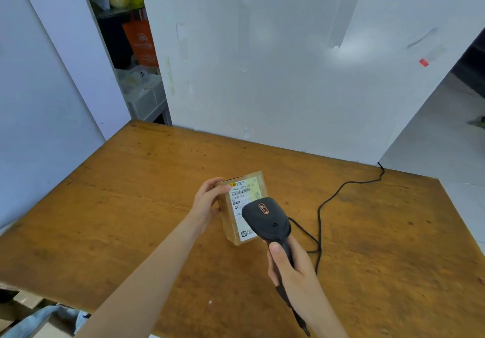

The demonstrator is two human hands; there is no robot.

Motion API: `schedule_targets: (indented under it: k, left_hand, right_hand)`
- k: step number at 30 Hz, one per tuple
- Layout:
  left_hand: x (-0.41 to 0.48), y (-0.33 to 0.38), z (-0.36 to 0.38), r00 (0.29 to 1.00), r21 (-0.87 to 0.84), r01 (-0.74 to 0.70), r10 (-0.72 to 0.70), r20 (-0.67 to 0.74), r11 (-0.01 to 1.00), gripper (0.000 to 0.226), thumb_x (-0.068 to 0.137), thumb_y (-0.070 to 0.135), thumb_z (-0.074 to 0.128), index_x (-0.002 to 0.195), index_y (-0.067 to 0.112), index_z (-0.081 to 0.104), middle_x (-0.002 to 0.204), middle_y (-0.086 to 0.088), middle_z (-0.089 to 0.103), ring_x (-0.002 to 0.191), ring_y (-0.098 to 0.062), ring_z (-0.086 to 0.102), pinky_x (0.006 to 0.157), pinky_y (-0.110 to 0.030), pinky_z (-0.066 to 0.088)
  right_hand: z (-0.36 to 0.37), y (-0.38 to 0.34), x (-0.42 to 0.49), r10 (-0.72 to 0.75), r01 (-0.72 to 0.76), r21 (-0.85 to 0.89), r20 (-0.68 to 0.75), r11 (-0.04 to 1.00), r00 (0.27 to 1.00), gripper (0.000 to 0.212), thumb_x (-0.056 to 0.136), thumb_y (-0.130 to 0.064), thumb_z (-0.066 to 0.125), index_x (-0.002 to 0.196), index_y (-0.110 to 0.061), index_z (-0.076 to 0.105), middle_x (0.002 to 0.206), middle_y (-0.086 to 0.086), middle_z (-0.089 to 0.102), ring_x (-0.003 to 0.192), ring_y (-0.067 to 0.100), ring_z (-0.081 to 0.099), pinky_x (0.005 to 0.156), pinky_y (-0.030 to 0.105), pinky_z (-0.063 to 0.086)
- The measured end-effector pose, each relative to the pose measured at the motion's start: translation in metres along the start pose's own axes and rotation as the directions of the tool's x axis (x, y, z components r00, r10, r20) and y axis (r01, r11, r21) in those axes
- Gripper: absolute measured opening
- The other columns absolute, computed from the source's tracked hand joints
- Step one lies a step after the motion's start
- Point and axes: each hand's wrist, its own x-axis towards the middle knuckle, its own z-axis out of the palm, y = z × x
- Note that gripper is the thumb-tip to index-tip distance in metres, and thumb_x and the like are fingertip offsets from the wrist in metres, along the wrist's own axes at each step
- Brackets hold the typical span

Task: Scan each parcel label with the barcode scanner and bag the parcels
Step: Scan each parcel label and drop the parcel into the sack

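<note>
A small brown cardboard parcel (231, 222) stands on the wooden table (131, 206), tilted up so its white barcode label (242, 193) faces me. My left hand (207, 202) grips the parcel's left side and top corner. My right hand (288, 264) grips the handle of a black barcode scanner (266, 219) with an orange logo. The scanner's head hovers just in front of the label's lower part and hides some of it.
The scanner's black cable (328, 203) loops across the table to its far right edge. White panels (288, 62) wall the table at the back and left. A shelf with bags and boxes (131, 48) shows through a gap at the back left.
</note>
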Motion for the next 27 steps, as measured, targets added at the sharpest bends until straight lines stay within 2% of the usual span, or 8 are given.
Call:
schedule_targets:
  k: [6,10,15,18,20,22,24,27]
  left_hand:
    - [0.001,-0.004,0.020,0.996,0.034,-0.010,0.007,0.083,0.999,0.048,0.060,0.032,0.078,0.106,0.030,0.065,0.109,-0.002,0.069,0.100,-0.021,0.058,0.067,-0.032,0.045]
    - [0.001,-0.007,0.028,0.997,0.010,-0.003,0.002,0.076,1.000,0.046,0.057,0.031,0.079,0.102,0.029,0.068,0.108,-0.005,0.068,0.100,-0.021,0.057,0.075,-0.038,0.046]
    - [0.001,-0.010,0.031,0.996,0.010,0.000,-0.001,0.084,1.000,0.044,0.062,0.025,0.076,0.105,0.025,0.067,0.105,-0.004,0.066,0.099,-0.022,0.056,0.077,-0.040,0.043]
    - [0.001,-0.012,0.031,0.997,0.022,-0.005,0.004,0.076,1.000,0.045,0.063,0.026,0.076,0.107,0.025,0.066,0.106,-0.006,0.066,0.100,-0.022,0.056,0.076,-0.040,0.044]
    - [0.000,-0.012,0.028,0.999,0.018,-0.007,0.006,0.053,1.000,0.045,0.063,0.027,0.077,0.106,0.025,0.066,0.104,-0.005,0.066,0.099,-0.022,0.056,0.074,-0.039,0.044]
    - [-0.001,-0.011,0.022,1.000,0.017,-0.003,0.002,0.004,1.000,0.041,0.063,0.028,0.077,0.103,0.028,0.068,0.103,-0.004,0.066,0.098,-0.021,0.057,0.072,-0.038,0.045]
    - [-0.003,-0.011,0.013,0.999,0.016,-0.002,0.003,-0.054,1.000,0.038,0.063,0.031,0.078,0.099,0.032,0.069,0.105,-0.003,0.066,0.098,-0.020,0.057,0.072,-0.039,0.044]
    - [-0.005,-0.009,-0.003,0.991,0.015,-0.010,0.012,-0.133,1.000,0.039,0.061,0.033,0.078,0.099,0.032,0.069,0.108,-0.005,0.066,0.098,-0.021,0.055,0.072,-0.040,0.042]
  right_hand:
    - [0.004,-0.008,-0.005,0.047,-0.047,-0.008,-0.067,0.999,0.997,0.045,0.081,-0.058,0.048,0.098,-0.017,0.057,0.056,-0.004,0.046,0.045,0.013,0.041,0.047,0.026,0.036]
    - [0.002,-0.008,-0.008,0.063,-0.065,-0.021,-0.108,0.998,0.992,0.049,0.076,-0.063,0.047,0.094,-0.018,0.055,0.054,-0.005,0.049,0.043,0.010,0.042,0.047,0.023,0.037]
    - [0.001,-0.003,-0.009,0.041,-0.046,-0.036,-0.132,0.998,0.990,0.049,0.077,-0.063,0.046,0.093,-0.017,0.055,0.052,-0.004,0.048,0.043,0.011,0.041,0.047,0.028,0.037]
    - [-0.001,0.010,-0.006,0.049,-0.067,-0.084,-0.195,0.994,0.979,0.047,0.077,-0.066,0.047,0.096,-0.024,0.055,0.055,-0.006,0.053,0.045,0.008,0.046,0.048,0.023,0.040]
    - [-0.005,0.026,0.000,0.068,-0.122,-0.180,-0.283,0.976,0.957,0.036,0.078,-0.066,0.049,0.096,-0.035,0.052,0.065,-0.011,0.060,0.054,0.007,0.054,0.052,0.020,0.043]
    - [-0.011,0.046,0.008,0.108,-0.218,-0.287,-0.353,0.933,0.929,0.025,0.084,-0.056,0.055,0.093,-0.034,0.047,0.078,-0.011,0.062,0.068,0.005,0.059,0.056,0.020,0.045]
    - [-0.018,0.068,0.017,0.140,-0.307,-0.406,-0.392,0.861,0.909,0.025,0.088,-0.047,0.059,0.093,-0.029,0.044,0.083,-0.008,0.061,0.073,0.008,0.060,0.066,0.032,0.052]
    - [-0.025,0.098,0.027,0.142,-0.423,-0.678,-0.431,0.601,0.891,0.035,0.088,-0.054,0.056,0.100,-0.024,0.043,0.089,-0.009,0.060,0.089,0.018,0.061,0.081,0.040,0.047]
